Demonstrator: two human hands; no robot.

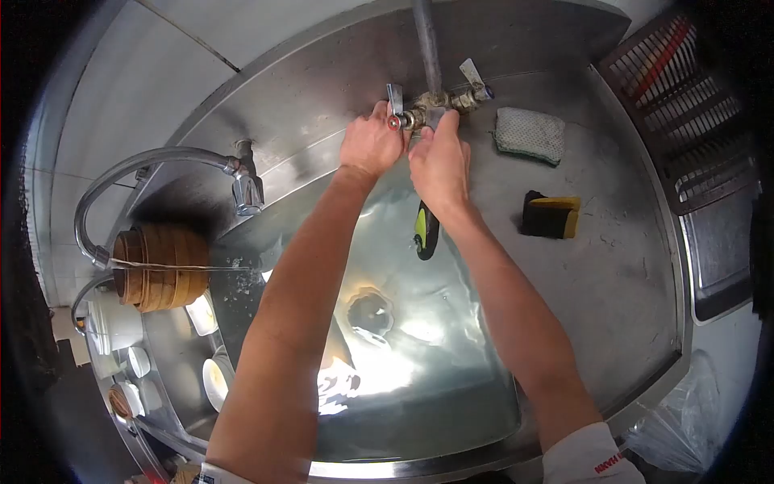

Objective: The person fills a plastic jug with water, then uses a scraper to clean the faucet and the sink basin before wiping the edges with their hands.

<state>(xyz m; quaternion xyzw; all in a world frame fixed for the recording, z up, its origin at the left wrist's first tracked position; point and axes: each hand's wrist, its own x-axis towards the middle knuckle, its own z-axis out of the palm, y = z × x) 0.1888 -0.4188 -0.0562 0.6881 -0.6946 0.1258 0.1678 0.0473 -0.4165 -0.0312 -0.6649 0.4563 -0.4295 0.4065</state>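
Both of my hands are at the brass tap fitting (435, 103) at the back edge of the sink. My left hand (374, 143) has its fingers bent behind the left valve, below its metal lever. My right hand (440, 161) is closed just under the middle of the fitting, with a small pale piece at its fingertips that I cannot make out. A black and green handle (426, 231) hangs below my right hand at the sink's edge; whether the hand holds it is hidden. Water fills the sink basin (419, 306) under my forearms.
A grey scrubbing pad (529, 135) and a black and yellow sponge (551, 215) lie on the steel drainboard (613, 298). Left are a curved faucet (145, 161), running water and bamboo steamers (165, 266). White bowls (216, 381) stand lower left, a dark rack (677, 105) upper right.
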